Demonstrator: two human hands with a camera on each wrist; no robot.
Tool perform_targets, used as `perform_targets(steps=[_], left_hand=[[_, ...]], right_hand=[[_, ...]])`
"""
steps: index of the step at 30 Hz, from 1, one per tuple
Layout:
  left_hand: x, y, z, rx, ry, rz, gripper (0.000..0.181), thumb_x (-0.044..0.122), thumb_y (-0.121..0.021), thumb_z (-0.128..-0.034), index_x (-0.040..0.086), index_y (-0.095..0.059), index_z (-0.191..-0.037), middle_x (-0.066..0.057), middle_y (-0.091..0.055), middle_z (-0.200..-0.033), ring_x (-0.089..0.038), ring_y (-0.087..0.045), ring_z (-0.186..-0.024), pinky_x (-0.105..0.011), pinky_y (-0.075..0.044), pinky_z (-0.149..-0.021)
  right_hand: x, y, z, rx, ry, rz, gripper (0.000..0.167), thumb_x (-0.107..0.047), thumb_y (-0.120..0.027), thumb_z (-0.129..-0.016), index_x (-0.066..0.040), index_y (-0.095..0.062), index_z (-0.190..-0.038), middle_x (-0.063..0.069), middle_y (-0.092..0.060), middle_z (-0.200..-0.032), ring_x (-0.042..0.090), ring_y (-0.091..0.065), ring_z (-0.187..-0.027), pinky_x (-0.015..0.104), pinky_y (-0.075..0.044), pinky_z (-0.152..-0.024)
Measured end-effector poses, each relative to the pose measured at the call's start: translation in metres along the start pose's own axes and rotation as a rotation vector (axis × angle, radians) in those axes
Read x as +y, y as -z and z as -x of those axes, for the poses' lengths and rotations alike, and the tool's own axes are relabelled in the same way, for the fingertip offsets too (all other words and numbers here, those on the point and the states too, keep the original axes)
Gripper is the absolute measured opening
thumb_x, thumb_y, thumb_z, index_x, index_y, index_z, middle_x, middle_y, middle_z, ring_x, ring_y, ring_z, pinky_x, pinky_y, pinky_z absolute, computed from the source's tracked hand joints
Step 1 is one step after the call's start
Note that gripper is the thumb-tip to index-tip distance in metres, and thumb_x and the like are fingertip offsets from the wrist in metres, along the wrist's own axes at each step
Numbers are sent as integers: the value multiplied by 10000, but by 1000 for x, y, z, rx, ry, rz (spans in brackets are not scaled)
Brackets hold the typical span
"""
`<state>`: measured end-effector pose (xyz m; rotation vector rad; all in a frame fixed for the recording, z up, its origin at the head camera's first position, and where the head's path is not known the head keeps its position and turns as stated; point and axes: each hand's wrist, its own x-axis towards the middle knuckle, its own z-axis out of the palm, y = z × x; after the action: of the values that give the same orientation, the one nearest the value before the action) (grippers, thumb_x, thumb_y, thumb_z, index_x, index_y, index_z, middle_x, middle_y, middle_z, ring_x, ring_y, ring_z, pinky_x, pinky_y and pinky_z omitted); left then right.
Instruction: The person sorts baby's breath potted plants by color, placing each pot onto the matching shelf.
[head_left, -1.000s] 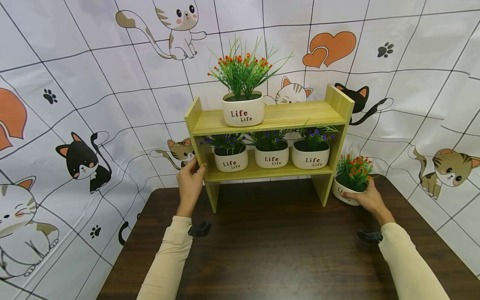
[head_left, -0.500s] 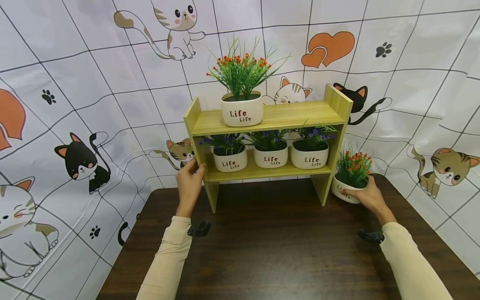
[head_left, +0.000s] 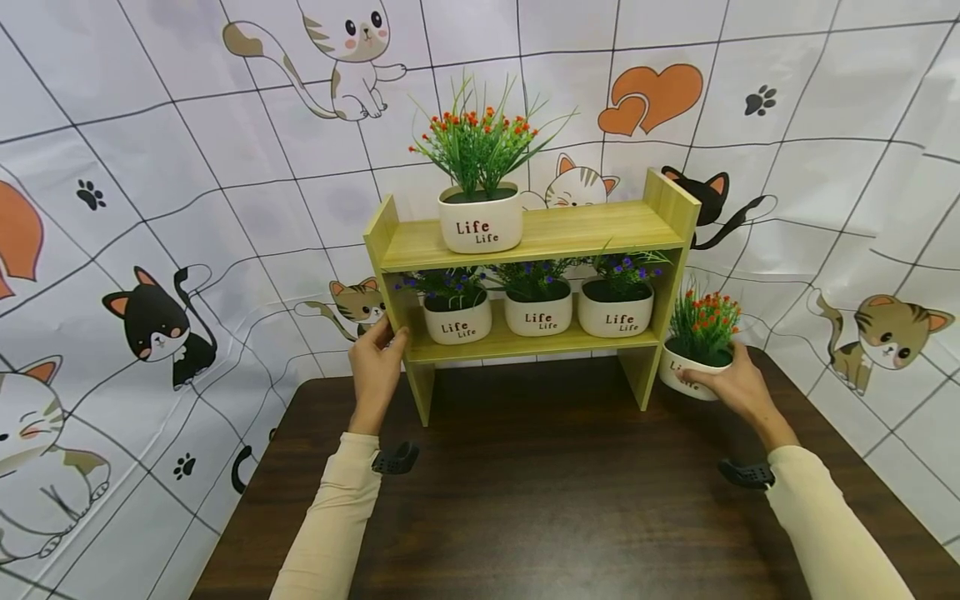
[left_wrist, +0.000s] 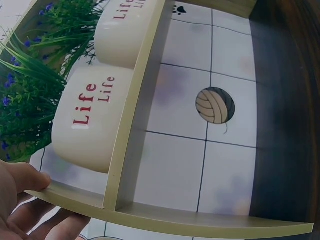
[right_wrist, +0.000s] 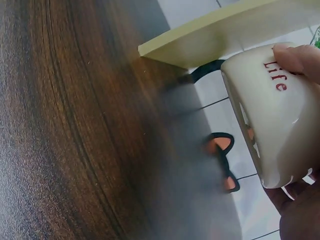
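On the right, my right hand (head_left: 738, 387) grips a white oval "Life" flowerpot (right_wrist: 280, 125) with orange flowers (head_left: 708, 321). In the right wrist view its base is off the dark table, beside the shelf's right leg. My left hand (head_left: 377, 367) pinches the left side panel of the two-tier wooden shelf (head_left: 600, 221), thumb inside and fingers outside in the left wrist view. On the lower tier stand three white pots with purple flowers: a left pot (head_left: 457, 321), a middle pot (head_left: 537, 312) and a right pot (head_left: 615, 312). A pot with orange flowers (head_left: 480, 221) sits left on the top tier.
The shelf stands at the back of a dark wooden table (head_left: 510, 500), close to a wall (head_left: 247, 125) covered in cat-patterned sheeting. More sheeting (head_left: 892, 217) runs along the right side. Black straps are on both wrists.
My right hand has raised the orange-flowered pot slightly off the table beside the shelf. The left hand keeps its hold on the side panel. The head view has shifted a little.
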<state>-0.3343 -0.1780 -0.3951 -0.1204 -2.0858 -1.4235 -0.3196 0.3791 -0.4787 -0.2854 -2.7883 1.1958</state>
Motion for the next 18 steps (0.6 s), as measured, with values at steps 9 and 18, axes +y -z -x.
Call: perform_targets(steps=[9, 18], left_hand=[[0, 0, 0, 2, -8, 0, 408, 99, -702, -1018, 56, -684, -1423, -215, -747, -1287, -336, -749, -1189, -158, -566, -847], [0, 1, 0, 9, -4, -9, 390, 84, -704, -1011, 58, -706, -1400, -214, -753, -1266, -347, -750, -1180, -135, -552, -824]], right_hand=[[-16, 12, 16, 46, 13, -13, 1369, -666, -759, -885, 50, 104, -1671, 474, -123, -1659, 687, -244, -1484, 794, -318, -1129], [-25, 28, 26, 91, 83, -55, 1256, -572, -800, -890, 52, -39, -1670, 507, -259, -1594, 669, -332, -1450, 775, -338, -1120]])
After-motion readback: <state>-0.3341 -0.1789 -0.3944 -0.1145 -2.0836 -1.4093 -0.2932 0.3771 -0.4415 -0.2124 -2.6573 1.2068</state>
